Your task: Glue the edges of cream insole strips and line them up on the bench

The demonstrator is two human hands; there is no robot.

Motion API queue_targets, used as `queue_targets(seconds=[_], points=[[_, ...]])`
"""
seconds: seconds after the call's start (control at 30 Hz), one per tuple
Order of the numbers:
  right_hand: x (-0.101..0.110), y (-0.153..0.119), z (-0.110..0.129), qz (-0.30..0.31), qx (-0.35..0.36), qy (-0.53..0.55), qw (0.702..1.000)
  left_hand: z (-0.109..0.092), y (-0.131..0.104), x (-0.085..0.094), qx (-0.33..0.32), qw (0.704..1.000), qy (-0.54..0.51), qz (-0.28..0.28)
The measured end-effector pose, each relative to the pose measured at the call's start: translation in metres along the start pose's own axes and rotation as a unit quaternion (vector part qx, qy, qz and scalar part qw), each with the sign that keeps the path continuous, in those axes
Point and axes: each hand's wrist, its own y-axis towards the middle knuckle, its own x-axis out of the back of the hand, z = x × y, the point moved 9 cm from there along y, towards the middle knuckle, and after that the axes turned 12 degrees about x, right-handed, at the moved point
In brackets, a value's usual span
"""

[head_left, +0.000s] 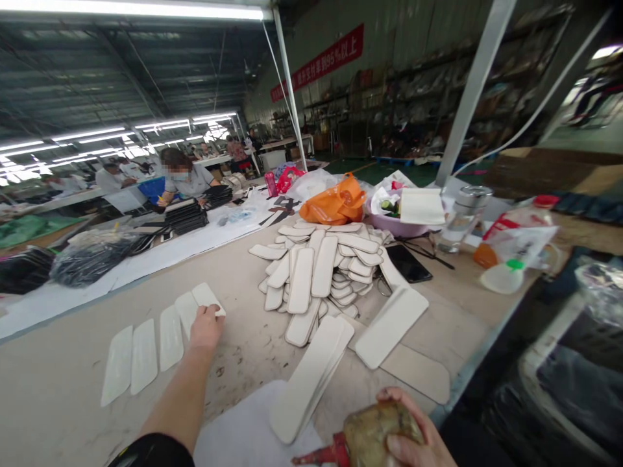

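A row of several white, round-cornered oblong pads lies on the table at the left, some with glossy streaks. My left hand is at the far end of that row, its fingers closed on the near edge of the last white pad. At the bottom, my right hand is wrapped round a stained yellowish glue bottle. The red nozzle of the bottle points left. A large loose heap of similar pads lies mid-table, with a few longer white pieces in front of it.
Behind the heap sit an orange bag and a purple bowl. A black phone, a clear jar and a small green-capped bottle are at the right. A co-worker sits beyond, beside black stacks.
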Motion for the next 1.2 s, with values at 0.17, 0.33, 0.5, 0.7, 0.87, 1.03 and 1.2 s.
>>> queue_targets(seconds=[0.17,0.33,0.5,0.7,0.87,1.03,1.2], points=[[0.007,0.001,0.012,-0.014,0.031,-0.016,0.999,-0.024,-0.064,0.031,-0.014,0.997,-0.074,0.004],[0.010,0.000,0.016,-0.018,0.040,-0.009,0.999,-0.065,-0.197,0.033,-0.175,0.959,-0.166,0.149],[0.007,-0.005,0.013,0.007,0.047,-0.021,0.999,-0.076,-0.273,0.028,-0.257,0.941,-0.143,0.170],[0.010,-0.010,0.015,0.020,0.062,-0.028,0.998,-0.077,-0.267,0.026,-0.261,0.940,-0.113,0.187],[0.015,-0.016,0.023,0.006,0.072,-0.019,0.997,-0.088,-0.266,0.030,-0.261,0.939,-0.082,0.208],[0.020,-0.021,0.028,0.014,0.087,-0.028,0.996,-0.093,-0.268,0.034,-0.230,0.953,-0.063,0.187],[0.025,-0.027,0.036,0.010,0.099,-0.030,0.995,-0.095,-0.273,0.036,-0.221,0.958,-0.040,0.179]])
